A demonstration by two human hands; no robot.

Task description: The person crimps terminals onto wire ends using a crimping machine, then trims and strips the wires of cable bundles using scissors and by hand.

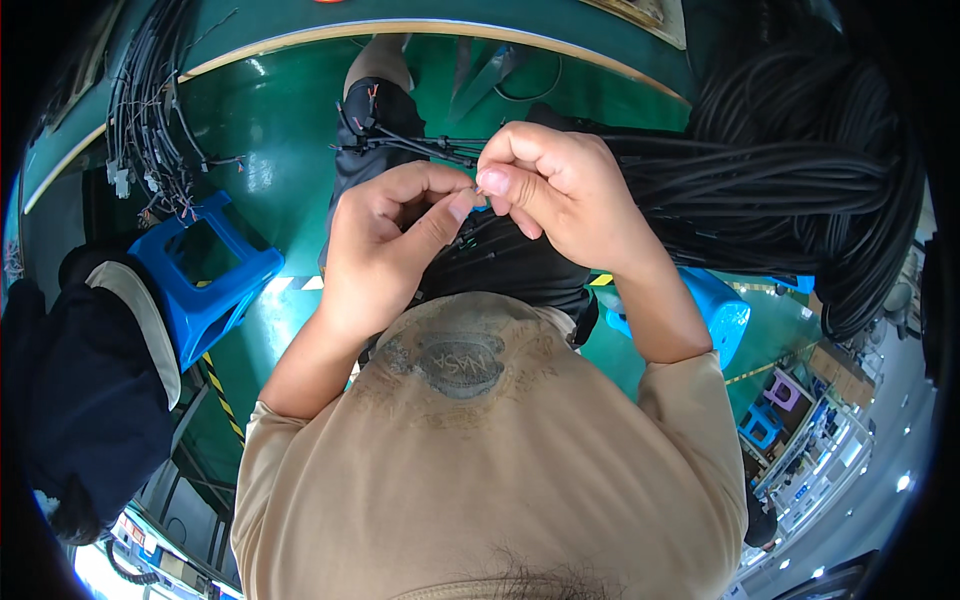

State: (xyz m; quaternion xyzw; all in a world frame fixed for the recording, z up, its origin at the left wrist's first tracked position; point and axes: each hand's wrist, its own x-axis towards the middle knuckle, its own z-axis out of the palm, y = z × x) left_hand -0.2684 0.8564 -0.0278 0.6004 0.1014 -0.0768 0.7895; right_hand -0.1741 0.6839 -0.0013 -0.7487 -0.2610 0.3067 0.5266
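My left hand (395,225) and my right hand (555,180) meet above my lap, thumb and forefinger pinched on each side. Between the fingertips shows a small bit of thin wire (481,190), orange-brown with something blue just below it; most of it is hidden by the fingers. Under and beyond my hands lies a bundle of black cables (440,148) across my thighs. Its far left ends fan out into thin coloured wires with red tips.
A thick heap of black cables (780,180) hangs at the right. More wire harnesses (150,110) with connectors droop over the table edge (300,38) at the far left. Blue stools (205,275) stand on the green floor. A person in dark clothing (85,380) is at the left.
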